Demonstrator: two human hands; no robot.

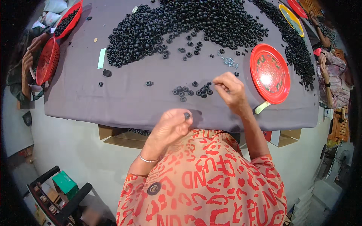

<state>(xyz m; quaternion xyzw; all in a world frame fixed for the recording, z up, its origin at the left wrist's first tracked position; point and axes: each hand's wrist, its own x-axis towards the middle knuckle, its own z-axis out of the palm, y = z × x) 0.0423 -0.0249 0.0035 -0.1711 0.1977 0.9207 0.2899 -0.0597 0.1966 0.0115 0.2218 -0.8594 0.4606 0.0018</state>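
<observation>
My left hand (171,126) is raised at the table's near edge, its fingers closed on a small round black piece (187,116). My right hand (230,90) hovers over the tabletop with thumb and fingertips pinched; whatever they hold, if anything, is too small to make out. Just left of those fingertips lies a loose group of black round pieces with holes (182,90). Beyond it spreads a large heap of the same pieces (151,37). A small pile of shiny metal bits (228,61) lies past my right hand.
A red plate (255,71) lies to the right, a pale-handled tool (261,108) by its near rim. Smaller black parts (298,56) line the right side. Red baskets (48,62) stand at the left edge. Other people's hands (28,60) show at left and right. Cardboard boxes (124,142) sit underneath.
</observation>
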